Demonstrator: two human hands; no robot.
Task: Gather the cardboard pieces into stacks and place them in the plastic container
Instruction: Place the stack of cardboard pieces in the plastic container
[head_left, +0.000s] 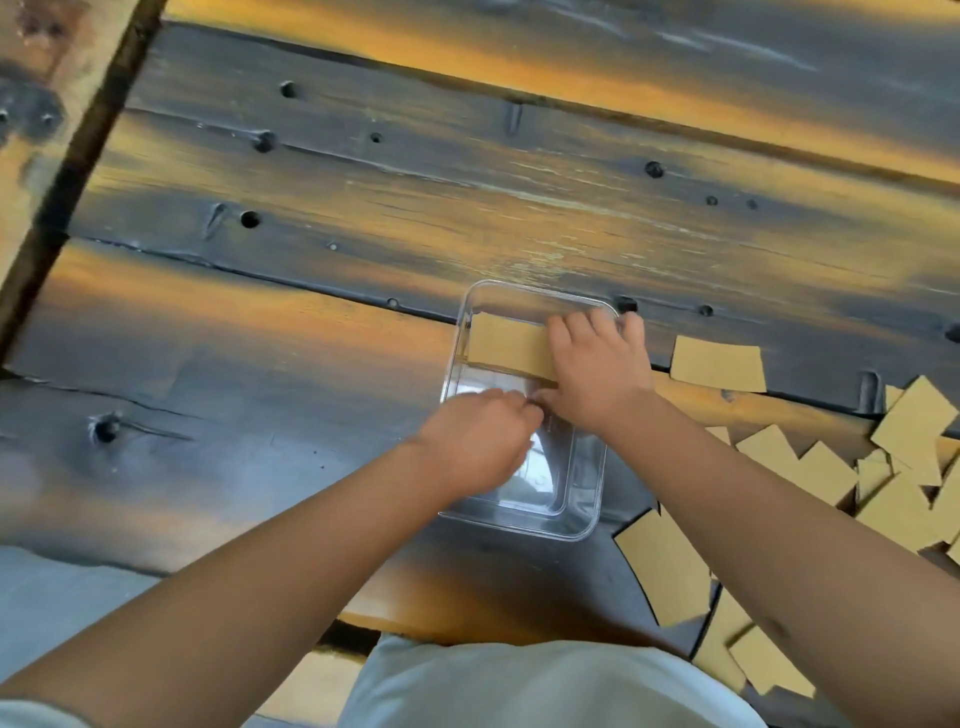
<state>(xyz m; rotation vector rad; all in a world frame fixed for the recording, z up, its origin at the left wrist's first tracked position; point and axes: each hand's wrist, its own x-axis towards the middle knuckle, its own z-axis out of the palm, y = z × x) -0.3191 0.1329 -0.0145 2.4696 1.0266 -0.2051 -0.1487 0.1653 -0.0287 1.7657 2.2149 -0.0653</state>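
Observation:
A clear plastic container (584, 525) sits on the dark wooden table in front of me. A stack of tan cardboard pieces (506, 345) lies inside it along the far side. My right hand (597, 371) rests on the right end of that stack, fingers curled over it at the container's far right corner. My left hand (478, 441) reaches into the container from the left, its fingertips near the right hand's thumb; whether it touches the stack is hidden. Loose cardboard pieces (906, 467) lie scattered on the table to the right.
A single cardboard piece (719, 364) lies apart just right of the container. More pieces (665, 566) lie near the table's front edge under my right forearm. The planked tabletop (311, 234) has holes and grooves. Its left edge runs diagonally at the far left.

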